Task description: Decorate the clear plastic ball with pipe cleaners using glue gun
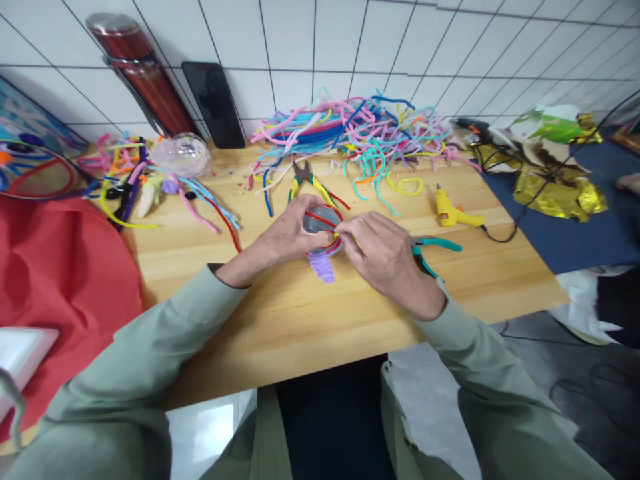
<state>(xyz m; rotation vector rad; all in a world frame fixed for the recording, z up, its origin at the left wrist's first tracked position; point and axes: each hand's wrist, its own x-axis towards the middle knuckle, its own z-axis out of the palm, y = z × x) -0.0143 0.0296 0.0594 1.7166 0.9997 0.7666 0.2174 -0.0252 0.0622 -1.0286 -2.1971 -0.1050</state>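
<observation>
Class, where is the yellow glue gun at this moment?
In the head view, the yellow glue gun lies on the right side of the wooden table, just beyond the teal-handled tool and right of the right hand.

The left arm (170,340) reaches in from the near left, the right arm (485,360) from the near right, both bent inward and covered by sleeves to bare wrists (237,272). The left hand (293,230) is curved in a wide grip, its thumb (323,238) on the near side. The right hand (380,250) meets it from the right, back upward, fingers (373,223) folded, thumb and forefinger tips drawn into a pinch just beside the left thumb.
</observation>
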